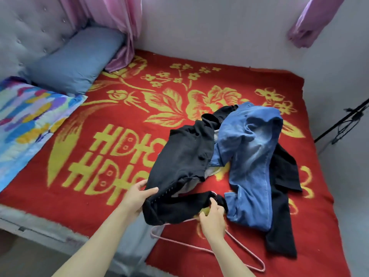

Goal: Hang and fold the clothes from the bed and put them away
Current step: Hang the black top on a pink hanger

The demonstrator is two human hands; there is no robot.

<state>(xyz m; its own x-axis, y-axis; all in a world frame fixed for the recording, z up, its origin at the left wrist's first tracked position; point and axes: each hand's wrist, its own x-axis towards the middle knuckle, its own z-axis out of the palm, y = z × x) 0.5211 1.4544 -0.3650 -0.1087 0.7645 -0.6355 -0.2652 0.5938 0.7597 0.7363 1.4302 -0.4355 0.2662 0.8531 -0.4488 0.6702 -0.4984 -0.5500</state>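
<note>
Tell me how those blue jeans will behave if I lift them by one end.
Probably floppy: the blue jeans lie crumpled in soft folds, so they should sag and unfold. The denim looks thick, so likely heavyish. They lie over a dark garment, which may drag along.

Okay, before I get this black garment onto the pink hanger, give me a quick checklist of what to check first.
1. Left hand grips the black garment at its edge: ok.
2. Right hand pinches its other end: ok.
3. Garment spread open: not ok, bunched and creased.
4. Pink hanger close by on the blanket: ok.
5. Hanger's hook free: cannot tell, the garment covers it.
6. Garment clear of the jeans: cannot tell, their edges meet.
</note>
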